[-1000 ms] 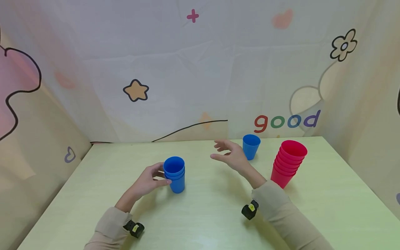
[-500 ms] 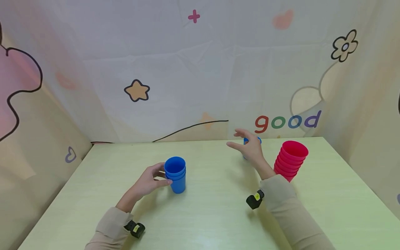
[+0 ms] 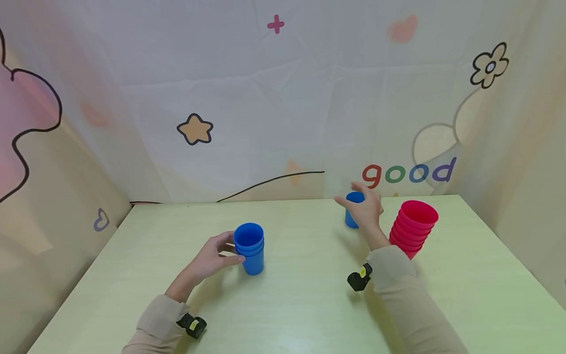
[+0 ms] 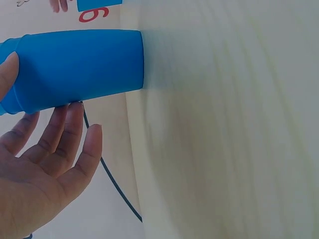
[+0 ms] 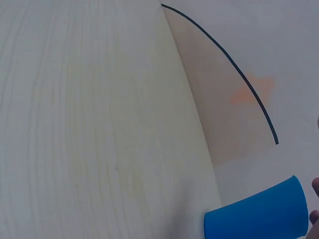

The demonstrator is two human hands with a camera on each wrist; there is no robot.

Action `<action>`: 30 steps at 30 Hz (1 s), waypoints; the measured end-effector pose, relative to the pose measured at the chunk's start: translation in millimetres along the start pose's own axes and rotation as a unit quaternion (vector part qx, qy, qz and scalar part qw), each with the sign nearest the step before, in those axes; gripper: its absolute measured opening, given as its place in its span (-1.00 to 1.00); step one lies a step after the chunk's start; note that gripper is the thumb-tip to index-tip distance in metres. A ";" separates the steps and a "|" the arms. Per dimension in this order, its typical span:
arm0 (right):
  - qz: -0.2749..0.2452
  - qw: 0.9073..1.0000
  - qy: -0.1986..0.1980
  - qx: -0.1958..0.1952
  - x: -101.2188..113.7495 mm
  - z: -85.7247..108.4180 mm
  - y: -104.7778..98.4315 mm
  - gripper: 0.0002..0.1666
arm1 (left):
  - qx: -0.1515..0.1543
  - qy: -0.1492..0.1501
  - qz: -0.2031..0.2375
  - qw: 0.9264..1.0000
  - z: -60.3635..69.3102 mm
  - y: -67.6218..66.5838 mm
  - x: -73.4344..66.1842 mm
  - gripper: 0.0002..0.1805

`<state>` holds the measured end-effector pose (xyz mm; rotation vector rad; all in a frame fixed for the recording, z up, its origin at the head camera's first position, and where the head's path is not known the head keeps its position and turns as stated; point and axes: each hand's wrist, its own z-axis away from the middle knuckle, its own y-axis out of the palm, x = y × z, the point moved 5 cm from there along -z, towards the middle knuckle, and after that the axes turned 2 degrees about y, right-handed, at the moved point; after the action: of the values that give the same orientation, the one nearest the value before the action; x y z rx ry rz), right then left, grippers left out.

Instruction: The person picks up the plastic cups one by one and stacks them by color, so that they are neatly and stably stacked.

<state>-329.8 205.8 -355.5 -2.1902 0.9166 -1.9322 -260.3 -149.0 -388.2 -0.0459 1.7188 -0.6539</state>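
A stack of nested blue cups [image 3: 253, 258] stands upright near the middle of the table in the head view. My left hand [image 3: 208, 259] holds it from the left, thumb on the near side and fingers behind. In the left wrist view, the thumb and fingertips touch the blue stack [image 4: 84, 64]. Towards the back right stands a single blue cup [image 3: 351, 221], partly hidden by my right hand [image 3: 367, 209]. That hand is spread at the cup's right, thumb apart from the fingers. Beside the blue cup [image 5: 259, 214] in the right wrist view, only bits of fingers [image 5: 315, 217] show.
A tall stack of nested red cups [image 3: 413, 226] stands right of my right hand, its base hidden by the forearm. The pale table [image 3: 292, 295] meets a printed cloth backdrop [image 3: 265, 123] at its back edge. Cloth also hangs on both sides.
My right hand has moved right and back from the middle of the table to the single blue cup. The left hand and its blue stack have stayed in place.
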 end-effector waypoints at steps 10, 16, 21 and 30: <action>-0.028 0.999 0.004 0.016 -9.9 -1.1 8.6 -0.15 | -0.001 0.004 0.005 1.000 1.2 -0.3 1.4 -0.40; -0.026 1.000 0.013 0.004 -14.0 -1.2 9.5 -0.16 | -0.001 0.005 0.006 1.000 0.8 -1.1 0.7 -0.38; -0.023 0.999 0.034 0.003 -20.3 -1.5 8.9 -0.09 | -0.002 -0.002 0.010 1.000 0.5 -0.5 0.6 -0.37; -0.018 0.997 0.072 0.024 -29.3 -2.7 13.1 0.00 | -0.002 -0.001 0.008 1.000 1.5 -0.2 -0.1 -0.37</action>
<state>-338.0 210.0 -386.4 -2.0786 0.8464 -2.1283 -259.0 -149.7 -388.2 -0.0356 1.7161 -0.6392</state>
